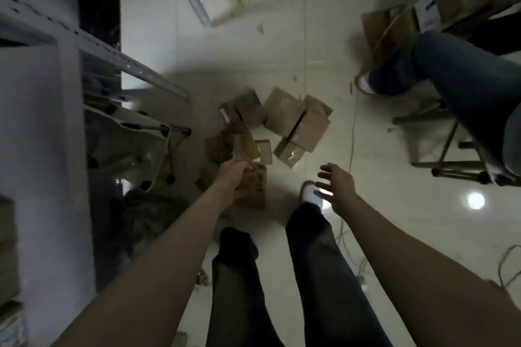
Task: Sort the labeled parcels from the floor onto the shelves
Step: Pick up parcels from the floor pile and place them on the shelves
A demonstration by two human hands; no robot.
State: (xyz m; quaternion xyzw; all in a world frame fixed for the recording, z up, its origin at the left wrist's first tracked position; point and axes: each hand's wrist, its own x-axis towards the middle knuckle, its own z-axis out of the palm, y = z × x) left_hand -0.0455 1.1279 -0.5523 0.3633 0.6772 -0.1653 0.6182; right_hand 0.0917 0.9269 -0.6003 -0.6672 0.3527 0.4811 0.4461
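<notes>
Gripping the nearest parcel (256,191) by its top edge, my left hand (232,179) is clamped on it low at the floor, just ahead of my feet. My right hand (339,187) hangs spread and empty. One-handed, I judge it may slip onto the parcel pile (296,121) beyond, or clip the shelves (112,58) at far left.

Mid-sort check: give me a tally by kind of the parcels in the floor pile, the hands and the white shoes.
Parcels in the floor pile: 7, approximate because of blur; the left hand grips the red-printed parcel.
Hands: 2; the right hand is open and holds nothing.
White shoes: 2, the near shoe and the far shoe.
Total: 11.
</notes>
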